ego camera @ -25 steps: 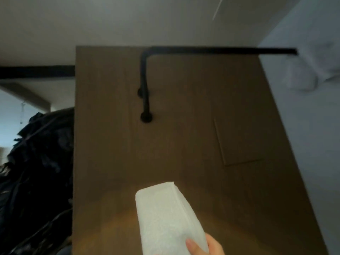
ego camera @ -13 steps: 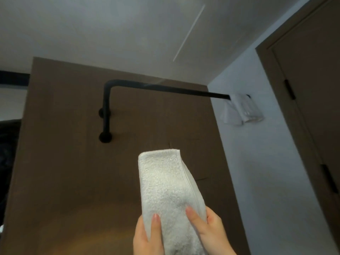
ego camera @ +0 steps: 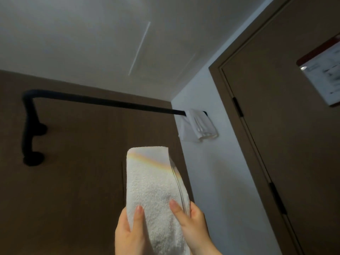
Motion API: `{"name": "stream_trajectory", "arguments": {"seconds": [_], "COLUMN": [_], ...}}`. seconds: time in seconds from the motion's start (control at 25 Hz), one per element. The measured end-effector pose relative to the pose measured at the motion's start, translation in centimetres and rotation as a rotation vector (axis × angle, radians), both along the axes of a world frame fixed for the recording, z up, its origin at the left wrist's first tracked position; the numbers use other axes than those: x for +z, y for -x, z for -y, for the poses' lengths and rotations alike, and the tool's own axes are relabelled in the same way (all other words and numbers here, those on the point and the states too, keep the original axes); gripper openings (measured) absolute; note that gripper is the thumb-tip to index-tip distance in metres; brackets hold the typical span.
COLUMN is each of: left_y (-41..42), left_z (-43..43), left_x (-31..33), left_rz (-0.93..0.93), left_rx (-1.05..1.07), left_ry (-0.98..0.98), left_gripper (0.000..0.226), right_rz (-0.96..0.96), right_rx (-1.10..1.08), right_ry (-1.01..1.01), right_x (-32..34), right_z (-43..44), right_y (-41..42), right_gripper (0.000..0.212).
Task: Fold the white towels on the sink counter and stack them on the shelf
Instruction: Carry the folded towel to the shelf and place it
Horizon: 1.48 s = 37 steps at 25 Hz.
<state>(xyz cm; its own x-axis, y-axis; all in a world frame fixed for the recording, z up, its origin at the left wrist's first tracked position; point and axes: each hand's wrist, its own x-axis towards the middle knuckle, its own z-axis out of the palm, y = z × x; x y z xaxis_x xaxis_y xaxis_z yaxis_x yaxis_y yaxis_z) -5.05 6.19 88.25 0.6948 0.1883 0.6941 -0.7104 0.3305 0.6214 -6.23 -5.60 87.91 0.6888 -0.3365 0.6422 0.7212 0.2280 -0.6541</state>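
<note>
A folded white towel (ego camera: 154, 183) is held upright in front of me, raised toward the ceiling. My left hand (ego camera: 128, 230) grips its lower left side, thumb laid over the front. My right hand (ego camera: 195, 225) grips its lower right edge, thumb across the terry face. The shelf and the sink counter are out of view.
A black pipe rail (ego camera: 103, 101) runs from the brown wood panel (ego camera: 73, 181) to the white wall, where a white cloth (ego camera: 200, 126) hangs. A brown door (ego camera: 287, 144) with a notice (ego camera: 323, 74) stands at the right.
My view has swung right and upward, bringing the door and notice into sight. My left hand has joined the right on the towel, which is lifted higher.
</note>
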Motion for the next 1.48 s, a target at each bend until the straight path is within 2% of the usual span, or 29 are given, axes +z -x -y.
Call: {"name": "stream_trajectory", "arguments": {"seconds": [0.04, 0.08, 0.12, 0.2, 0.24, 0.36, 0.44, 0.72, 0.88, 1.0, 1.2, 1.36, 1.48], "left_y": [-0.2, -0.6, -0.9, -2.1, -3.0, -5.6, -6.6, -8.8, -11.0, -12.9, -15.4, -16.1, -15.7], "left_z": [1.6, 3.1, 4.4, 7.4, 8.5, 11.0, 12.4, 15.8, 16.3, 16.2, 16.8, 18.5, 19.8], "left_x": [0.5, 1.1, 1.9, 3.5, 4.3, 7.1, 9.6, 16.8, 20.2, 22.7, 27.1, 29.8, 32.8], "left_rz": [0.027, 0.039, 0.061, 0.102, 0.139, 0.225, 0.279, 0.371, 0.352, 0.356, 0.423, 0.511, 0.627], "left_rx": [-0.021, -0.023, 0.001, 0.052, 0.097, 0.225, 0.261, 0.311, 0.266, 0.263, 0.395, 0.507, 0.549], "left_ry": [-0.011, -0.032, -0.049, -0.084, -0.121, -0.190, -0.174, -0.211, -0.150, -0.110, -0.068, -0.135, -0.207], "left_gripper": [0.015, 0.014, 0.017, 0.019, 0.020, 0.025, 0.021, 0.012, 0.011, 0.015, 0.020, 0.020, 0.014], "right_rz": [0.012, 0.016, 0.021, 0.017, 0.015, 0.011, 0.030, 0.186, 0.231, 0.227, 0.187, 0.276, 0.369], "right_rx": [0.001, -0.001, -0.004, -0.038, -0.047, -0.063, -0.071, -0.221, -0.313, -0.274, -0.221, -0.210, -0.160], "right_ry": [0.013, 0.023, 0.034, 0.031, 0.031, 0.071, 0.075, 0.120, 0.247, 0.290, 0.385, 0.392, 0.340], "right_x": [0.3, 0.8, 1.4, 2.5, 3.4, 6.2, 8.2, 14.7, 18.6, 20.4, 19.3, 20.7, 22.6], "right_z": [1.5, 2.9, 4.3, 7.2, 8.5, 12.5, 14.3, 17.2, 17.3, 17.2, 18.1, 19.3, 19.9], "right_y": [-0.8, -1.5, -2.3, -3.8, -4.1, -5.9, -6.9, -8.7, -10.5, -12.1, -16.2, -18.2, -19.1], "right_gripper": [0.010, 0.018, 0.038, 0.094, 0.097, 0.035, 0.024, 0.012, 0.018, 0.028, 0.038, 0.022, 0.028]}}
